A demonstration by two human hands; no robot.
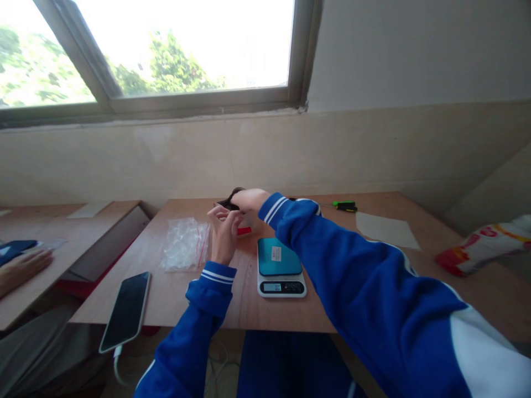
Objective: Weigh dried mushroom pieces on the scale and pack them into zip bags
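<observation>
My left hand [224, 233] is raised over the table, its fingers bent and drawn together; anything small between them is too fine to make out. Reaching across from the right, my right hand [250, 199] is just behind it, close to the left fingertips, with its own fingers mostly hidden. A black looped thing [229, 202] lies against the right hand's far side, partly covered. Below the hands, a red strip [244, 231] shows on the table beside something pale. Nearer me is a kitchen scale [280, 264] with a blue top and a lit display.
Left of my hand lies a clear zip bag [185, 243]. A plugged-in phone [126, 309] overhangs the front edge. To the right are green-and-black handled tools [345, 205], a paper sheet [388, 229] and a red-white package [483, 246]. Another person's hand [27, 268] rests on the neighbouring table.
</observation>
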